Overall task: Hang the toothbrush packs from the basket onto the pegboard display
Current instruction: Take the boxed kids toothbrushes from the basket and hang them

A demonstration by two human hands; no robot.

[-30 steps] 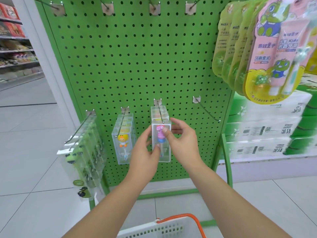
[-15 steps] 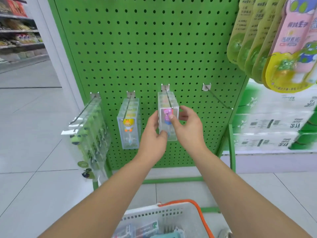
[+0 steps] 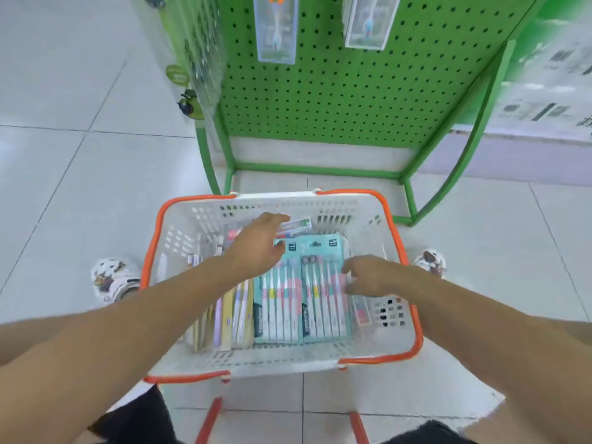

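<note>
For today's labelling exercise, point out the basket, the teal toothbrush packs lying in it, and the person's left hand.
basket (image 3: 413,318): head view, on its orange rim at the right.
teal toothbrush packs (image 3: 323,315): head view, on the front of the right-hand pack.
left hand (image 3: 259,245): head view, on the back of the hand.

This is a shop aisle: a green pegboard stand rises from a pale tiled floor, with clear boxed toothbrushes hanging from it. A white shopping basket with orange handles sits on the floor before the stand, filled with sealed toothbrush packs. Blurred packaged goods line a low shelf at the right
</note>
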